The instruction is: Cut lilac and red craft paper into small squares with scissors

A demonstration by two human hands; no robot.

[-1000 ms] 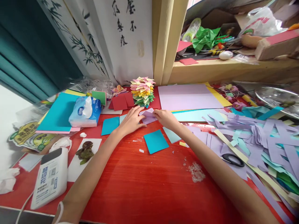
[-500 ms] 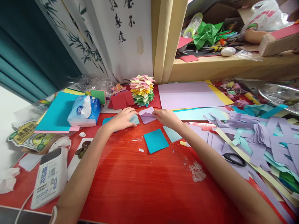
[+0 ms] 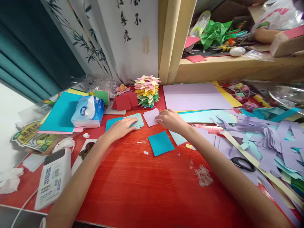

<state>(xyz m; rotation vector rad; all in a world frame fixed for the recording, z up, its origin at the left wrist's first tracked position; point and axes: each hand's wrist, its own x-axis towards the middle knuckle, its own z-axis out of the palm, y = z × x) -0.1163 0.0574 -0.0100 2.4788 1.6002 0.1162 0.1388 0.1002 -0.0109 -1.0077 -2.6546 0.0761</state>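
Note:
My left hand lies flat with fingers stretched out over a pile of light blue paper squares. Darker blue paper squares stick out beside its wrist. Bent fingers of my right hand are at the right edge of the lilac paper squares, closed on that edge; the fingertips are partly hidden. In front of the hands lies a bright blue paper square, with a pale blue square partly under my right forearm. Behind the hands stands a tower of folded paper.
Lilac and blue paper strips cover the right side, with scissors among them. Large lilac sheets lie at the back. On the left are a tissue pack, a white device with a cable, and red cards.
The lilac square's raised edge has come down flat under my right hand. My left hand has stayed on the light blue squares. The whole view has shifted slightly.

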